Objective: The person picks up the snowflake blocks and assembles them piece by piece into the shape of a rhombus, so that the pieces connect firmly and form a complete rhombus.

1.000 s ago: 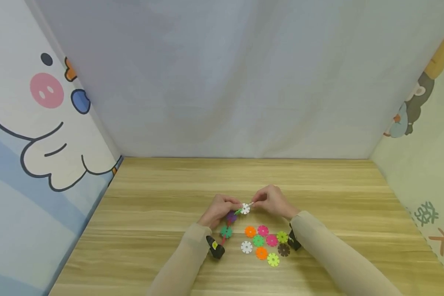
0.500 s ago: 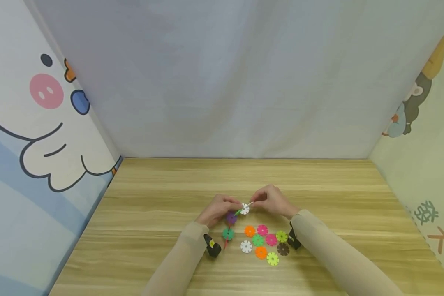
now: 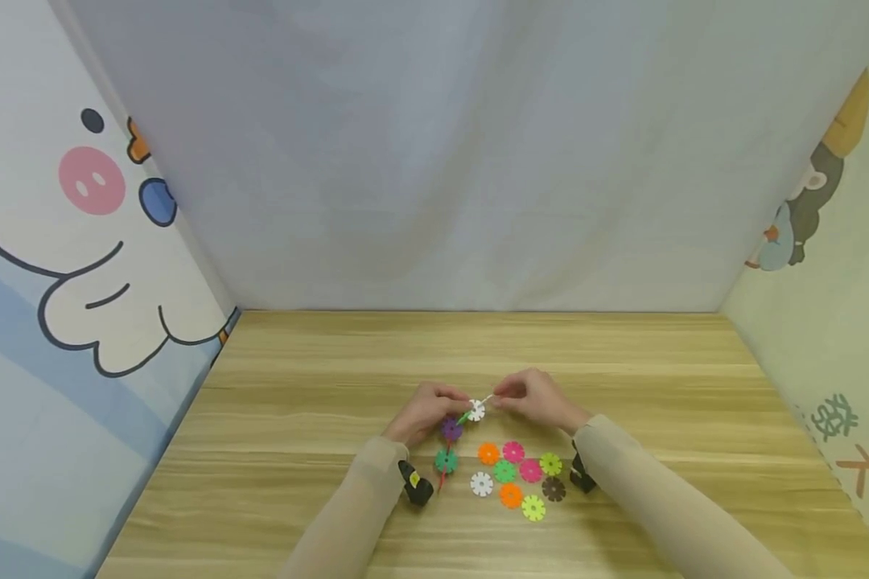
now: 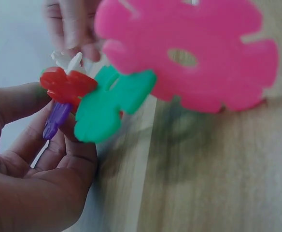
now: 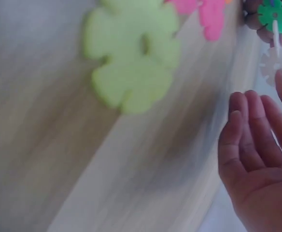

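Observation:
A jointed chain of notched plastic snowflake discs hangs from my left hand (image 3: 422,412), whose thumb and fingers pinch it near its upper end. Along it run a pink-red disc (image 4: 218,63), a teal disc (image 4: 100,116), a red disc (image 4: 66,87), a purple disc (image 3: 452,429), a green disc (image 5: 274,14) and a white disc (image 3: 476,411). A second white disc (image 5: 276,65), edge-on in the head view, joins the end. Beside it is my right hand (image 3: 543,400), fingers loosely bent, with a gap between thumb and fingertips in the right wrist view.
Several loose discs lie on the wooden table (image 3: 319,354) in front of the hands, among them an orange disc (image 3: 510,495), a brown disc (image 3: 553,489), a white loose disc (image 3: 481,484) and a yellow-green disc (image 3: 533,508). A grey curtain (image 3: 434,161) stands behind.
My right hand has drawn slightly back to the right from the end white disc it was pinching. The chain in my left hand has shifted slightly left and down.

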Available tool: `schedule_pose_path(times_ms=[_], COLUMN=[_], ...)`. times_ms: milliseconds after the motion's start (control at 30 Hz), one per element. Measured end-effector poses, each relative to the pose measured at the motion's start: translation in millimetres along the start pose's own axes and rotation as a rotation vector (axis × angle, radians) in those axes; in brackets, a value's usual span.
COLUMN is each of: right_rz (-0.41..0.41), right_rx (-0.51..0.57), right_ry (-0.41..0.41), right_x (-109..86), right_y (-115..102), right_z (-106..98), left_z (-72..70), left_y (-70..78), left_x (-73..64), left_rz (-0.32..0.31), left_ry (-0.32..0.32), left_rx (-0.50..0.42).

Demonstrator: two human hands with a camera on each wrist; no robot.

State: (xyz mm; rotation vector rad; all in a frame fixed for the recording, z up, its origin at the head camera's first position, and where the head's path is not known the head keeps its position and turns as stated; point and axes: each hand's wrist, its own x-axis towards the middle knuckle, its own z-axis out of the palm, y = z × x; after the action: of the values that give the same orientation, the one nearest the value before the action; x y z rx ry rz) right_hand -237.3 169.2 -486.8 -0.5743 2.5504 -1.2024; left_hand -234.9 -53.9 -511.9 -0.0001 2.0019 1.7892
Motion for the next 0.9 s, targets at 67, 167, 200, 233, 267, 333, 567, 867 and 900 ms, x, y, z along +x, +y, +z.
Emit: schedule_pose_path(times_ms=[67, 167, 200, 233, 267, 333, 567, 867, 900], right_rz=[0.01, 0.013, 0.011, 0.01, 0.011, 0.009, 0.01, -0.024, -0.034], right_rx=[-0.025, -0.046, -0.054, -0.066, -0.074, -0.091, -0.086, -0.095, -0.105], right_ry=[-0.044, -0.114, -0.132, -0.145, -0.155, -0.171, -0.229, -0.206, -0.199], right_x=[-4.1, -10.6, -12.8, -14.7, -16.6, -19.9, -32.8, -44.6, -45.2], right_y=[2, 3, 3, 3, 2, 2, 2, 0, 0], right_z=[-1, -2, -3, -3, -3, -3, -3, 2, 3], left_z=[-0.1, -0.9, -1.4, -2.0, -2.6, -3.9, -5.2, -4.6, -4.1], left_y=[0.4, 2.2, 2.8, 3.5, 4.4, 4.8, 2.9, 5.0, 5.3], left_x=[-0.5, -1.6, -1.7, -1.8, -2.3, -1.9, -0.8, -1.4, -1.8], left_rz=[-0.006, -0.008, -0.011, -0.012, -0.009, -0.012, 0.003, -0.007, -0.008], left_ry=[0.004, 0.012, 0.016, 0.02, 0.026, 0.035, 0.066, 0.097, 0.101], left_rx=[-0.006, -0.007, -0.012, -0.015, -0.016, -0.023, -0.05, -0.067, -0.067])
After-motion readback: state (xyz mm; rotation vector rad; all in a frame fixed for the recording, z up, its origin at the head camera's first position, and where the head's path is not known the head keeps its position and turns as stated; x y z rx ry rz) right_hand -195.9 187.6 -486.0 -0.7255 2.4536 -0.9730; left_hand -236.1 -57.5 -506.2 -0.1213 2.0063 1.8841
